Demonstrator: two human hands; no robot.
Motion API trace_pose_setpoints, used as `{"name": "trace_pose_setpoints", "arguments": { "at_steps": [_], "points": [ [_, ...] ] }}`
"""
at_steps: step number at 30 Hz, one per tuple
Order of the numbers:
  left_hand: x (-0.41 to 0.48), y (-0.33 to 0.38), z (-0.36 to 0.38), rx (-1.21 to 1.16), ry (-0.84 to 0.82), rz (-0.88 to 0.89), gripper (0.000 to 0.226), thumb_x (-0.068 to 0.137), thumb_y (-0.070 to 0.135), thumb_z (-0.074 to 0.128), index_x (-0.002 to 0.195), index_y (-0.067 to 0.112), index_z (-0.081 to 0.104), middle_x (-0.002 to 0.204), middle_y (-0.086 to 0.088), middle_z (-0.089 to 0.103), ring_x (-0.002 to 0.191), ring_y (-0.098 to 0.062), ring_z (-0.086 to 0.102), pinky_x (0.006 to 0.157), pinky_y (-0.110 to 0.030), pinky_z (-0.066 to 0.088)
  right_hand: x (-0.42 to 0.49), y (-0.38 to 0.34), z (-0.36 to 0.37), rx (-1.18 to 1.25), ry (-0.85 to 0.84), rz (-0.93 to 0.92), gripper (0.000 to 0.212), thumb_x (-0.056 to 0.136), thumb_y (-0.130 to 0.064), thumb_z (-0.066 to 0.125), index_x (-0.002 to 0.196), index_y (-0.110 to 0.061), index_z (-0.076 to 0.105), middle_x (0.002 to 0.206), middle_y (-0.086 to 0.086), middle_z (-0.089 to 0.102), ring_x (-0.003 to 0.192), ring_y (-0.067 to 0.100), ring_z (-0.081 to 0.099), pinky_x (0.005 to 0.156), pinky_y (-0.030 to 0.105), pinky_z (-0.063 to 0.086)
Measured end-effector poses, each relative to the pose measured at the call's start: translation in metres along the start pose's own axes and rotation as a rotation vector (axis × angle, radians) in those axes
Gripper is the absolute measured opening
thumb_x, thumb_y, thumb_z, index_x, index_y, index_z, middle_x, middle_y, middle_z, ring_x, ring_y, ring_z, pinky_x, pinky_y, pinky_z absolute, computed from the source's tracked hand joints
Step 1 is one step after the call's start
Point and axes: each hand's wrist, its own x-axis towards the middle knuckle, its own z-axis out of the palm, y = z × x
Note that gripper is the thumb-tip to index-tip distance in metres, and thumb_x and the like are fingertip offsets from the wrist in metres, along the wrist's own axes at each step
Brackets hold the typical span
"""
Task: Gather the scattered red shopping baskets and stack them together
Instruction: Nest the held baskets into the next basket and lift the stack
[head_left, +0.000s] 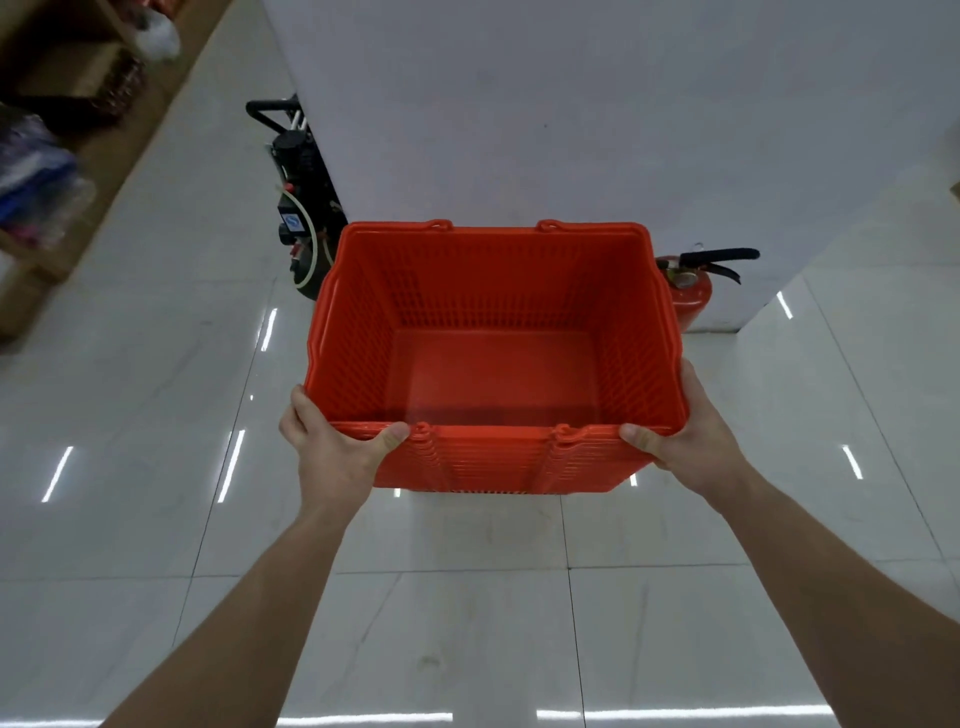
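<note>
Two bare forearms reach forward from the bottom edge over the glossy white tile floor (467, 597). Left hand (332, 452) grips the near-left corner of the red basket stack (493, 364), with the thumb lying along the near rim and the fingers wrapped around the left side. Right hand (685, 441) grips the near-right corner the same way, thumb on the near rim, fingers curled round the right side.

The stack sits centre frame, upright, open top facing the camera, with nothing inside the top basket. Several nested rims show layered along the near wall and the left side. Cannot tell whether the stack rests on the floor or is lifted.

Just beyond the stack's far-right corner a red fire extinguisher (688, 296) stands on the floor. Off the far-left corner is a black wheeled machine (298, 208) with hoses. Both stand against a white pillar (571, 104) behind the stack. Far left, a wooden shelf (62, 156) holds blurred packaged goods.
</note>
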Motion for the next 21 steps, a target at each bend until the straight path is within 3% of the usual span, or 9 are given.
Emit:
{"name": "trace_pose_setpoints", "arguments": {
  "at_steps": [6, 16, 21],
  "points": [
    [0.049, 0.011, 0.005, -0.001, -0.001, 0.005, 0.138, 0.052, 0.064, 0.083, 0.154, 0.018, 0.002, 0.155, -0.014, 0.009, 0.132, -0.035, 0.039, 0.102, -0.046, 0.043, 0.044, -0.017, 0.011, 0.030, -0.015, 0.032, 0.111, 0.071, -0.039, 0.085, 0.151, -0.055, 0.010, 0.142, -0.003, 0.051, 0.124, 0.027, 0.055, 0.094, 0.059, 0.052],
    [0.105, 0.036, 0.023, -0.024, 0.020, -0.001, 0.135, 0.055, 0.063, 0.083, 0.154, 0.017, 0.003, 0.153, -0.013, 0.008, 0.128, -0.033, 0.042, 0.096, -0.043, 0.046, 0.119, -0.041, 0.005, 0.017, -0.026, 0.090, 0.112, 0.069, -0.040, 0.085, 0.152, -0.052, 0.012, 0.148, 0.000, 0.044, 0.128, 0.032, 0.050, 0.090, 0.059, 0.054],
    [0.103, 0.034, 0.022, -0.010, -0.003, -0.049, 0.137, 0.052, 0.060, 0.083, 0.154, 0.018, 0.001, 0.153, -0.016, 0.008, 0.131, -0.037, 0.039, 0.101, -0.047, 0.044, 0.112, -0.040, 0.008, 0.032, -0.036, 0.071, 0.113, 0.069, -0.039, 0.085, 0.153, -0.053, 0.010, 0.148, 0.000, 0.044, 0.130, 0.032, 0.050, 0.096, 0.061, 0.050]
  ]
}}
